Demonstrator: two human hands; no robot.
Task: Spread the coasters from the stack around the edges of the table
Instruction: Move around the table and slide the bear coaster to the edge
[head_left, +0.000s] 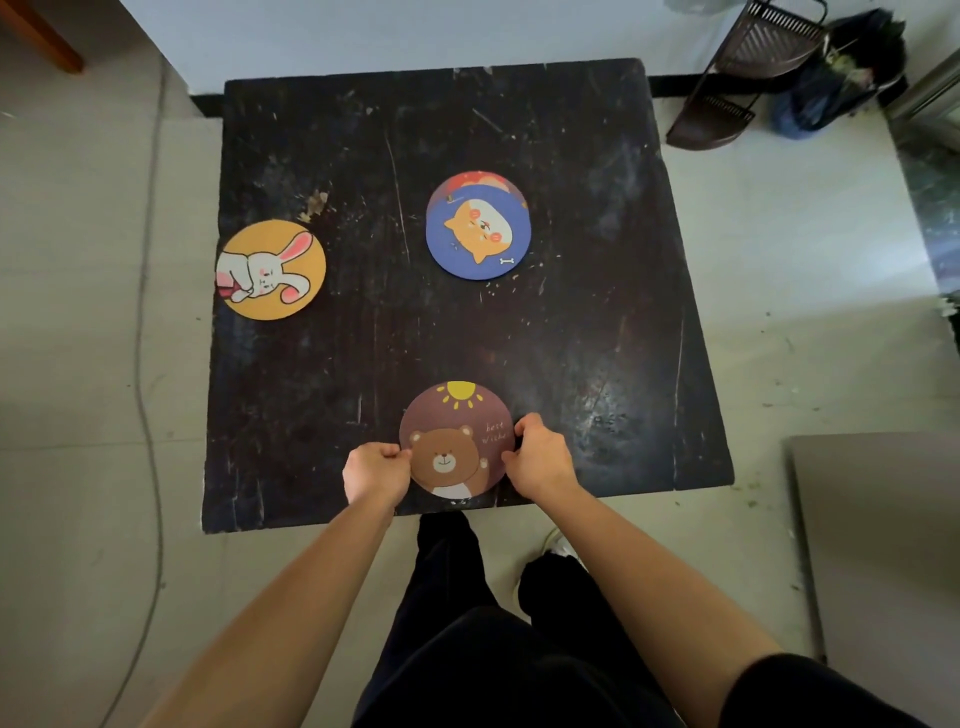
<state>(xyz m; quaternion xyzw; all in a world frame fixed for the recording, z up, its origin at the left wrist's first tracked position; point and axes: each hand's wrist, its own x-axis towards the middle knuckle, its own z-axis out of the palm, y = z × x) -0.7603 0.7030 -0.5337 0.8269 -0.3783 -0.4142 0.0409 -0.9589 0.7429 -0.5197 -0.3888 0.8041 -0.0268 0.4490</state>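
Observation:
A brown round coaster with a bear and a sun (457, 431) lies at the near edge of the dark table (597, 322). My left hand (375, 470) pinches its left rim and my right hand (540, 457) pinches its right rim. In the middle of the table sits the stack of coasters (478, 228), a blue one with an orange dog on top and a red one showing from beneath. An orange coaster with a white rabbit (271, 269) lies flat at the table's left edge.
The table stands against a white wall. A dark wire rack (743, 78) and a dark bag (841, 78) stand on the floor at the back right. A thin cable (143, 364) runs along the floor at the left. My legs are below the near edge.

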